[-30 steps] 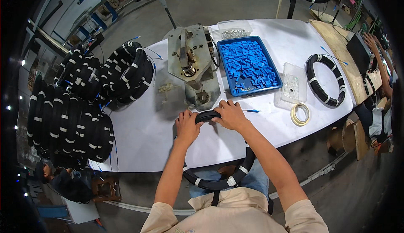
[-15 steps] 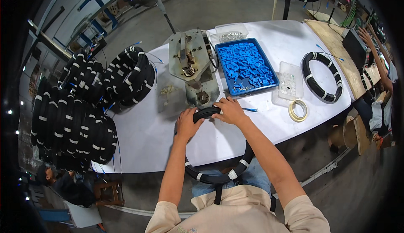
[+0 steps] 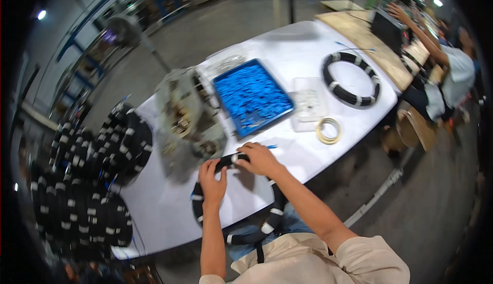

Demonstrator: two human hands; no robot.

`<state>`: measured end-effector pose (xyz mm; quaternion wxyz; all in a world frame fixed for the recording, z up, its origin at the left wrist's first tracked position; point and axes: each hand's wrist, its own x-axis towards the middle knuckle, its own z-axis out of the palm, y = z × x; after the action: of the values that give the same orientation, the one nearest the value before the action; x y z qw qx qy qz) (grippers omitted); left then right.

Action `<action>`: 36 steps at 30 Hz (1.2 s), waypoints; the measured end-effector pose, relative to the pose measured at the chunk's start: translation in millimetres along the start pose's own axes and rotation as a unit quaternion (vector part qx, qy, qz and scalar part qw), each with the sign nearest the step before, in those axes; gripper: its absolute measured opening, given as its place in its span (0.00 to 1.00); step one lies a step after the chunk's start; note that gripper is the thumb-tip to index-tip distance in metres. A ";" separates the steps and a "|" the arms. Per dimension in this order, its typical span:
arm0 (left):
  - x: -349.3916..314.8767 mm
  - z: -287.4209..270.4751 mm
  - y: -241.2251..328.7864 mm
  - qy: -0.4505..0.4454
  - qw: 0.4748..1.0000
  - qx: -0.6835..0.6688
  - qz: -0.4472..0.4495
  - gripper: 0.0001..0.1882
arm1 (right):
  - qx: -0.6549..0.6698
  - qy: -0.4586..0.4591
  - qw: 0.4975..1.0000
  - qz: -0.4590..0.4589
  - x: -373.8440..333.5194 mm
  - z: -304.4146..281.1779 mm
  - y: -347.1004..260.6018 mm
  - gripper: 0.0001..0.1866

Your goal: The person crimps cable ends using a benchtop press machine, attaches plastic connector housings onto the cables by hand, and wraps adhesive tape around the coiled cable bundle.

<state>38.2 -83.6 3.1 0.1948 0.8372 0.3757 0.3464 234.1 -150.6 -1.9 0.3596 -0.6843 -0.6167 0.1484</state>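
Note:
A coil of black cable (image 3: 277, 208), bound with bands of white tape, rests tilted at the table's front edge, its near side against my body. My left hand (image 3: 212, 181) is closed around its far side. Beside it, my right hand (image 3: 258, 159) grips the same coil near a white band. Just past my right hand a blue cable end (image 3: 270, 146) pokes out. Beyond my hands stands a metal hand press (image 3: 179, 109), blurred. Both hands' fingertips are partly hidden behind the coil.
A blue tray (image 3: 288, 110) of small blue parts and clear boxes (image 3: 312, 122) lie beyond. To the right are a tape roll (image 3: 328, 130) and another cable coil (image 3: 377, 86). Many coils (image 3: 77, 214) are stacked at left. A co-worker (image 3: 454, 73) sits at far right.
My view has swung, so the table appears shifted and turned. My hands still hold the coil, which has turned; a white band now shows between them, and they sit farther from the press.

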 end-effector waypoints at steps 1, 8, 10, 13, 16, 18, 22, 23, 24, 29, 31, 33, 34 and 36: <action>1.6 1.1 6.1 0.000 1.000 0.014 0.008 0.16 | 0.013 0.002 1.000 0.012 -3.5 -10.4 -3.4 0.22; 51.0 61.2 89.4 -0.142 0.982 -0.102 0.072 0.15 | 0.063 0.135 0.975 0.167 -69.7 -108.1 52.6 0.16; 61.9 88.6 106.8 -0.200 0.965 -0.141 0.098 0.16 | 0.047 0.163 0.966 0.195 -92.2 -132.1 65.9 0.15; 72.6 127.1 132.3 -0.279 0.940 -0.178 0.085 0.17 | -0.043 0.221 0.943 0.244 -116.6 -151.0 86.5 0.15; 77.4 170.4 142.0 -0.321 0.920 -0.190 0.119 0.20 | -0.099 0.263 0.922 0.268 -126.6 -157.0 102.0 0.16; 78.4 189.9 154.4 -0.323 0.920 -0.183 0.126 0.21 | -0.108 0.266 0.920 0.266 -129.5 -161.0 106.4 0.17; 80.9 208.0 164.6 -0.317 0.926 -0.159 0.129 0.27 | -0.121 0.258 0.928 0.240 -126.0 -164.5 107.4 0.16; 81.3 208.8 165.8 -0.317 0.930 -0.145 0.121 0.28 | -0.120 0.257 0.928 0.243 -125.5 -164.0 109.8 0.16; 82.6 210.3 166.4 -0.319 0.929 -0.145 0.119 0.28 | -0.131 0.256 0.927 0.242 -124.8 -163.3 112.1 0.14; 89.4 206.6 170.1 -0.349 0.919 -0.170 0.069 0.21 | -0.111 0.266 0.931 0.222 -123.3 -162.2 110.1 0.09; 88.5 204.9 168.2 -0.322 0.922 -0.207 0.053 0.18 | -0.117 0.273 0.935 0.192 -124.3 -162.6 104.1 0.10; 87.4 197.9 167.9 -0.294 0.924 -0.241 0.040 0.14 | -0.109 0.279 0.937 0.180 -126.2 -162.7 98.4 0.10; 88.8 191.2 167.9 -0.292 0.922 -0.250 0.034 0.11 | -0.108 0.283 0.938 0.170 -125.2 -162.7 95.3 0.11; 90.3 176.6 163.5 -0.283 0.924 -0.257 0.023 0.08 | -0.102 0.273 0.944 0.158 -120.8 -162.7 88.2 0.10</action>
<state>290.4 -131.2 17.4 0.4938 0.8298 0.1835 0.1840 380.7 -314.1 22.9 0.4146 -0.8202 -0.3908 -0.0523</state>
